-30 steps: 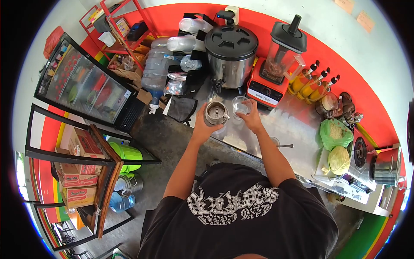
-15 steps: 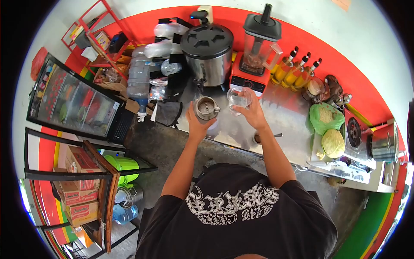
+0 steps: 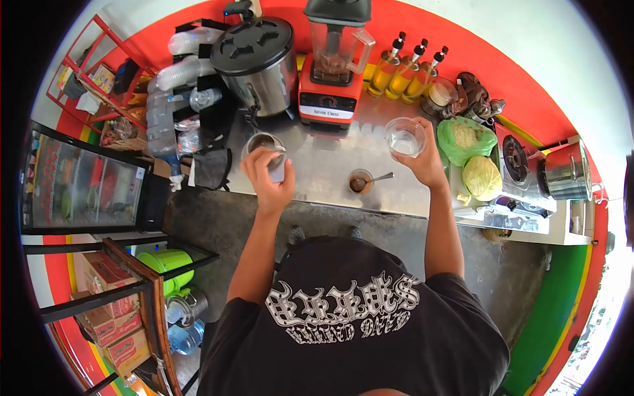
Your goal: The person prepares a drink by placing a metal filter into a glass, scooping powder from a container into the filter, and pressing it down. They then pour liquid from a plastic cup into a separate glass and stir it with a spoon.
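Observation:
At the left of the steel counter (image 3: 317,158), my left hand (image 3: 269,177) is closed on a small metal cup (image 3: 263,140), just below the tap of the big steel dispenser (image 3: 267,89). Something pale shows below the fingers, too blurred to name. My right hand (image 3: 424,158) grips a clear plastic cup (image 3: 405,138) over the right part of the counter. Between the hands a small glass (image 3: 360,182) with brown contents and a spoon (image 3: 382,177) stands near the front edge. The red blender (image 3: 330,86) is behind them.
Oil bottles (image 3: 403,72) stand against the red wall. A green bag (image 3: 465,138), a cabbage (image 3: 483,178) and a steel pot (image 3: 568,171) by the stove are at the right. Plastic bottles and a black cloth (image 3: 211,168) lie left. A shelf (image 3: 155,310) holds boxes.
The view has shifted right. My right hand has carried the clear cup right, away from the blender. My left hand now covers more of the metal cup's front.

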The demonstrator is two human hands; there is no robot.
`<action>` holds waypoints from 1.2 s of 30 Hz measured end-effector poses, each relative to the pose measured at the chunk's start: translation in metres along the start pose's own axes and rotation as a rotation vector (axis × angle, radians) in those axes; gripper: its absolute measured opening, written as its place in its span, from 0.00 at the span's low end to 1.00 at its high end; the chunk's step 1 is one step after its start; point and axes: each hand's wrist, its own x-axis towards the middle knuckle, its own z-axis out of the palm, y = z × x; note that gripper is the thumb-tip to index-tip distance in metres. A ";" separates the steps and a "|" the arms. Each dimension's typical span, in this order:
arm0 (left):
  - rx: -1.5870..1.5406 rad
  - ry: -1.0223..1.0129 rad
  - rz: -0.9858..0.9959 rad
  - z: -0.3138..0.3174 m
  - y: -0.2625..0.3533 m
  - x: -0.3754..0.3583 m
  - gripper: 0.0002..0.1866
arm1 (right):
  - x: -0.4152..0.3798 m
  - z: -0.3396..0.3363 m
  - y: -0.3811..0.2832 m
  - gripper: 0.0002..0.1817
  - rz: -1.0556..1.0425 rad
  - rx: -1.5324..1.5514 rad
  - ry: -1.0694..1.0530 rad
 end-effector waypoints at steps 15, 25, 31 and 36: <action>-0.496 -0.721 -0.225 0.080 0.070 -0.024 0.23 | -0.103 -0.016 0.030 0.48 0.235 -0.011 0.050; -0.926 -1.165 -0.409 0.112 0.094 -0.015 0.42 | -0.116 0.007 0.022 0.51 0.266 0.328 -0.039; -1.069 -1.230 -0.559 0.109 0.095 -0.015 0.35 | -0.109 0.014 0.016 0.50 0.219 0.483 -0.063; -1.074 -1.079 -0.629 0.106 0.097 -0.012 0.32 | -0.105 0.037 0.013 0.49 0.236 0.642 0.103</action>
